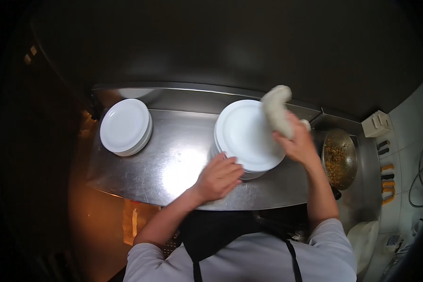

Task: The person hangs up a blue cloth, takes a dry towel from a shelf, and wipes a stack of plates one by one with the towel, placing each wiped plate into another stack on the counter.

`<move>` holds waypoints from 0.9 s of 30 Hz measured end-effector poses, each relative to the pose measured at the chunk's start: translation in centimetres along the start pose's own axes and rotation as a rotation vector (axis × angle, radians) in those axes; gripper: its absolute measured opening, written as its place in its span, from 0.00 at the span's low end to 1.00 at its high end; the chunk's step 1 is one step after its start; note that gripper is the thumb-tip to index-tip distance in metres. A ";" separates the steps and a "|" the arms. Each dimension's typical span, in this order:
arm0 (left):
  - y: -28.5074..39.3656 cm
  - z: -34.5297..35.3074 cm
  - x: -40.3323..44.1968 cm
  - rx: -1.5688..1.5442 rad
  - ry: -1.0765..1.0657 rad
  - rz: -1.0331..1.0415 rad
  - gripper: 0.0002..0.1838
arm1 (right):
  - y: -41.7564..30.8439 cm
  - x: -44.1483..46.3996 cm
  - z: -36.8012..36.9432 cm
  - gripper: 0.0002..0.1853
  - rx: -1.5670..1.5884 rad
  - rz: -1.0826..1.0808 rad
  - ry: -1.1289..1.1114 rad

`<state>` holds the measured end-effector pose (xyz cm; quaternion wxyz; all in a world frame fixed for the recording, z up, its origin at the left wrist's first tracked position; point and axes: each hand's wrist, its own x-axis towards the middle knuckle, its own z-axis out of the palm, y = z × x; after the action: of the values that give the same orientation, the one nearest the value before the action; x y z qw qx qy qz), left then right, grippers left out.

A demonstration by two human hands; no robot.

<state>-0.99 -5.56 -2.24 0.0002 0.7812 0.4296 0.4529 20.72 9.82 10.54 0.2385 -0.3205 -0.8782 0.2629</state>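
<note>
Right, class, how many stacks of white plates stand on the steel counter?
2. The left stack sits near the left end of the counter; the middle stack is between the left hand and right hand. None there seems hidden.

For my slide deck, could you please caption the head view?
Right hand holding a pale cloth by a stack of white plates, left hand at its near side.

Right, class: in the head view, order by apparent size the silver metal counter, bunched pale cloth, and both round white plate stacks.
Silver metal counter
Right round white plate stack
Left round white plate stack
Bunched pale cloth
</note>
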 end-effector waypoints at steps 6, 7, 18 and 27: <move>0.7 4.0 2.8 -0.037 0.031 -0.055 0.17 | 6.3 3.6 6.5 0.33 -0.530 -0.334 -0.355; 0.9 3.7 2.7 -0.060 0.024 -0.057 0.16 | 7.3 4.7 6.5 0.34 -0.632 -0.255 -0.331; 1.1 5.0 2.6 -0.043 0.185 -0.077 0.10 | 7.6 6.5 7.6 0.33 -0.429 -0.265 -0.133; 0.8 6.1 0.6 0.028 0.208 -0.089 0.12 | 2.9 -4.5 4.8 0.34 -0.060 -0.199 -0.491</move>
<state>3.96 -3.27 -5.06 -0.0352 0.7101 0.4681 0.5248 22.26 7.17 4.06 0.0333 -0.1662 -0.9444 0.2818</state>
